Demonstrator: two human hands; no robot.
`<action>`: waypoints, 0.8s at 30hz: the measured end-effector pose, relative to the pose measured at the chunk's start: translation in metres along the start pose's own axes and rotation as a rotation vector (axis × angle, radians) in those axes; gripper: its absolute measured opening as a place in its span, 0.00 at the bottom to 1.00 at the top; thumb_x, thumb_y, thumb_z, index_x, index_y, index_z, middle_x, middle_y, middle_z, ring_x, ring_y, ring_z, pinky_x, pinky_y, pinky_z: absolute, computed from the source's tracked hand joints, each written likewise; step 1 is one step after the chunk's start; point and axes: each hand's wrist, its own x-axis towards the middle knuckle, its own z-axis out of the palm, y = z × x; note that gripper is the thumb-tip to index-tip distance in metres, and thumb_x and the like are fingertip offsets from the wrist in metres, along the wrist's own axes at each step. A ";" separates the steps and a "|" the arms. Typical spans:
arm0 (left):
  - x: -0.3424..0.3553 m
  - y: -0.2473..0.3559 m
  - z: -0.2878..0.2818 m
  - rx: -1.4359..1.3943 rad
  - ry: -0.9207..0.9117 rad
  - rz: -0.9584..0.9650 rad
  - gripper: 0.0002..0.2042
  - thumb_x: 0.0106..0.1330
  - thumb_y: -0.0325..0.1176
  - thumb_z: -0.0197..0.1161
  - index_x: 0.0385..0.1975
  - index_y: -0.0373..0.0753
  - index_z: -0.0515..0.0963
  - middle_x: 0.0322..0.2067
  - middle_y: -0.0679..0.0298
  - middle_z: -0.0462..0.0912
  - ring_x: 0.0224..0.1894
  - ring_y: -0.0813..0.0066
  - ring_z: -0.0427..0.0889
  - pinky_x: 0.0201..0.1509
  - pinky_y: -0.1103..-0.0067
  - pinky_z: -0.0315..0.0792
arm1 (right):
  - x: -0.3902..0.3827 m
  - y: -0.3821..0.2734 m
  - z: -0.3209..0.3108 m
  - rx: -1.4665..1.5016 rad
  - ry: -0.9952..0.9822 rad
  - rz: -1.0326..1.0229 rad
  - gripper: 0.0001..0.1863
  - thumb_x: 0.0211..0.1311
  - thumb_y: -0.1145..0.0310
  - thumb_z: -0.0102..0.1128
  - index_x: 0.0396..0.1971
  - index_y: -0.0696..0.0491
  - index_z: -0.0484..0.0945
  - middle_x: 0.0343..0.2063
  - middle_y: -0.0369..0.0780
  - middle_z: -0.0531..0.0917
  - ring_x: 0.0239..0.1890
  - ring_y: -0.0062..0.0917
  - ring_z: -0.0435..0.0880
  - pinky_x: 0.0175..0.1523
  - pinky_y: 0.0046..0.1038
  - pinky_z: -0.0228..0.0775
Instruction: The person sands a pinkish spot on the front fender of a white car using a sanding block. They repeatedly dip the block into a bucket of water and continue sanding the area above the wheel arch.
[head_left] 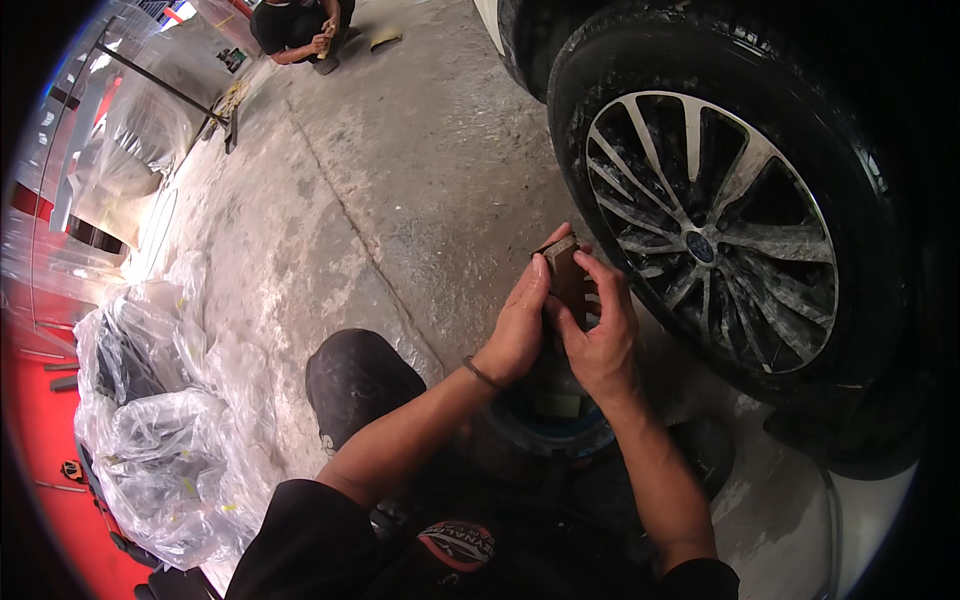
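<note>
**Brown block (567, 280) held in both hands**

In the head view, the person's left hand (520, 318) and right hand (604, 335) both grasp the block — it is tilted between them, above the floor (430, 150). A blue basin (548, 447) sits below, a pale greenish piece (556, 405) inside. The wheel (700, 245) stands just to the right. Crumpled clear plastic (170, 430) lies along the floor's left edge — a co-worker (290, 28) crouches toward its far edge.
</note>
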 end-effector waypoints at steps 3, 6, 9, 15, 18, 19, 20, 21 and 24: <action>-0.001 -0.003 0.001 0.093 -0.017 0.044 0.36 0.92 0.61 0.34 0.90 0.47 0.49 0.80 0.55 0.69 0.81 0.59 0.70 0.87 0.61 0.63 | -0.001 0.004 0.001 -0.014 0.013 -0.018 0.35 0.63 0.72 0.82 0.70 0.51 0.78 0.59 0.48 0.84 0.60 0.45 0.87 0.60 0.42 0.83; -0.002 -0.001 -0.002 -0.026 -0.048 0.009 0.36 0.92 0.61 0.32 0.90 0.47 0.50 0.80 0.56 0.70 0.82 0.59 0.70 0.87 0.62 0.62 | 0.000 0.005 0.001 0.002 0.023 -0.030 0.34 0.64 0.72 0.82 0.70 0.51 0.79 0.59 0.47 0.84 0.59 0.44 0.87 0.58 0.40 0.84; -0.002 0.007 0.006 -0.279 -0.082 -0.009 0.35 0.92 0.59 0.30 0.90 0.47 0.51 0.80 0.56 0.69 0.82 0.59 0.69 0.88 0.61 0.61 | 0.004 0.001 0.000 0.065 0.041 -0.039 0.34 0.65 0.71 0.82 0.70 0.52 0.79 0.59 0.47 0.84 0.59 0.42 0.88 0.57 0.39 0.86; -0.005 0.017 0.008 -0.299 -0.097 -0.080 0.33 0.93 0.57 0.34 0.90 0.47 0.53 0.83 0.64 0.65 0.84 0.63 0.66 0.88 0.61 0.59 | 0.005 -0.004 -0.005 0.161 0.047 -0.055 0.33 0.68 0.69 0.82 0.70 0.54 0.78 0.62 0.46 0.83 0.60 0.39 0.88 0.55 0.37 0.88; -0.006 0.014 0.008 -0.237 -0.122 -0.059 0.34 0.92 0.58 0.37 0.90 0.47 0.52 0.84 0.65 0.64 0.84 0.63 0.65 0.88 0.62 0.59 | 0.002 0.000 -0.002 0.223 0.044 -0.015 0.31 0.70 0.67 0.81 0.69 0.55 0.79 0.63 0.46 0.84 0.60 0.40 0.88 0.59 0.38 0.86; -0.005 0.013 0.008 -0.202 -0.115 -0.037 0.35 0.92 0.59 0.38 0.90 0.47 0.52 0.84 0.65 0.64 0.84 0.64 0.65 0.88 0.62 0.59 | 0.002 0.001 -0.002 0.222 0.041 -0.023 0.31 0.70 0.66 0.81 0.69 0.55 0.79 0.63 0.45 0.84 0.61 0.40 0.88 0.60 0.39 0.86; -0.005 0.012 0.008 -0.167 -0.107 -0.015 0.35 0.92 0.59 0.38 0.90 0.47 0.52 0.84 0.65 0.64 0.84 0.64 0.65 0.88 0.62 0.59 | 0.002 0.004 -0.001 0.180 0.044 -0.062 0.30 0.71 0.65 0.80 0.68 0.55 0.79 0.64 0.46 0.83 0.62 0.41 0.87 0.63 0.41 0.84; -0.005 0.010 0.010 -0.185 -0.089 -0.006 0.35 0.91 0.59 0.39 0.90 0.47 0.51 0.83 0.65 0.65 0.84 0.64 0.65 0.88 0.62 0.59 | 0.001 0.009 0.000 0.138 0.047 -0.101 0.29 0.72 0.63 0.79 0.68 0.55 0.80 0.64 0.46 0.83 0.64 0.43 0.86 0.65 0.42 0.83; -0.007 0.007 0.015 -0.245 -0.042 0.001 0.35 0.91 0.59 0.41 0.90 0.49 0.51 0.82 0.64 0.66 0.83 0.65 0.65 0.88 0.63 0.60 | 0.000 0.013 0.005 0.085 0.054 -0.129 0.27 0.75 0.59 0.77 0.67 0.55 0.82 0.67 0.47 0.81 0.69 0.45 0.81 0.71 0.45 0.77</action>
